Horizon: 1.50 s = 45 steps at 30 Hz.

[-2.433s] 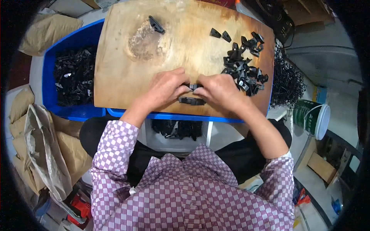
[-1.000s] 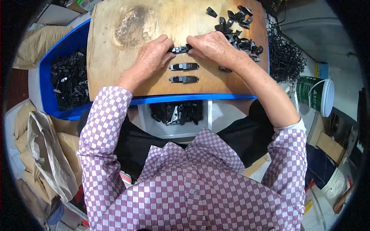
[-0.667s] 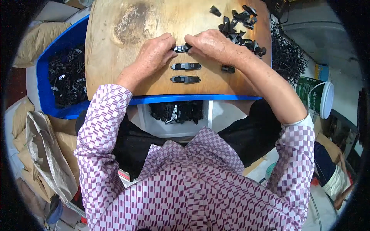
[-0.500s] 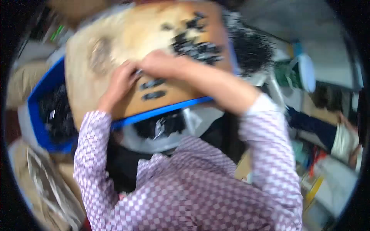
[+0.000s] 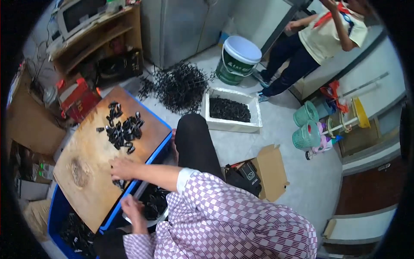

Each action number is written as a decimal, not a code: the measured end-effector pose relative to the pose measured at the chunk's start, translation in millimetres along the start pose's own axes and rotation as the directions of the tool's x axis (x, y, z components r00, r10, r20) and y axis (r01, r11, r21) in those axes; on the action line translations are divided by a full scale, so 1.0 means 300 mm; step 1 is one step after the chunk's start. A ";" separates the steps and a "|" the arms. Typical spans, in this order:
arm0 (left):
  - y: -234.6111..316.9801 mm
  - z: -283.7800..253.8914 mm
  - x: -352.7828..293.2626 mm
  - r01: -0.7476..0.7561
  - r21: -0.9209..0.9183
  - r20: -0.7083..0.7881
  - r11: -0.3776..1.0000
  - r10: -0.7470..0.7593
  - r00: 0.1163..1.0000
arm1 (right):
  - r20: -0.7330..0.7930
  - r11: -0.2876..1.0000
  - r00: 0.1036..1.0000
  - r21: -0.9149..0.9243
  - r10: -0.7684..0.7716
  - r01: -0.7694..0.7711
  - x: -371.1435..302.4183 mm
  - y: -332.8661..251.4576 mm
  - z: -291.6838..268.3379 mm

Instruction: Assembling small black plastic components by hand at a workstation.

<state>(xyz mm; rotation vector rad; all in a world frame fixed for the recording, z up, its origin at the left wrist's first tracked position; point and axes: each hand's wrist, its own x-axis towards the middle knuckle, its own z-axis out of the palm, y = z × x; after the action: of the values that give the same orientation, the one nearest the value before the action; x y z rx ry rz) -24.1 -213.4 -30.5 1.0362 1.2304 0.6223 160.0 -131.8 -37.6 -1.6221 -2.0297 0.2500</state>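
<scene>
Over the near part of a wooden board (image 5: 92, 142), my right hand (image 5: 123, 168) is closed, fingers bent downward; what it pinches, if anything, is hidden. Just below it lie a few small black plastic pieces (image 5: 120, 184). My left hand (image 5: 133, 208) is lower, by the board's blue-edged near side, its fingers curled; anything inside them is too small to make out. Beside that hand, a white bowl (image 5: 165, 214) holds more black pieces, partly hidden by my sleeve. Farther up the board sits a loose heap of black plastic pieces (image 5: 124, 131).
A blue bin (image 5: 54, 216) with black parts is under the board's left side. Beyond the board are a tangled black pile (image 5: 183, 86), a white foam box (image 5: 233, 126) of black bits and a lidded green bucket (image 5: 235, 64). Another person (image 5: 302, 47) stands at the upper right.
The view has swung to the right, showing more floor. My hands, close together before, are now apart: the left is down by the board's edge, the right stays over the board.
</scene>
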 end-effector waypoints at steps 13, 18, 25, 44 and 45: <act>-0.439 -0.079 0.103 0.250 -0.464 0.234 0.850 -0.154 0.960 | 0.383 0.989 0.924 0.127 0.015 -0.069 -0.501 -0.197 0.133; -0.538 -0.138 0.126 0.291 -0.378 0.119 0.879 -0.265 0.957 | 0.512 0.994 0.859 0.081 0.023 -0.075 -0.520 -0.233 0.140; -0.162 -0.017 -0.106 -0.172 -0.027 -0.214 0.985 0.162 0.963 | 0.789 1.000 0.614 -0.017 0.026 -0.020 -0.523 -0.102 0.171; 0.252 -0.790 -0.152 -0.475 0.100 -0.588 0.874 0.437 0.681 | 0.486 0.834 0.784 0.547 -0.386 0.072 -0.081 -0.421 0.128; 0.265 -0.773 -0.141 -0.419 0.220 -0.500 0.881 0.471 0.727 | 0.446 0.837 0.833 0.545 -0.327 0.036 -0.089 -0.405 0.119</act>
<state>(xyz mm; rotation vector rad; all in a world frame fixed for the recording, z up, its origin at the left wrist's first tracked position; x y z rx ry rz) -245.6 -146.0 60.2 1.3015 1.5147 1.3216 42.4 -182.9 -20.3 -1.0629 -2.2151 1.1764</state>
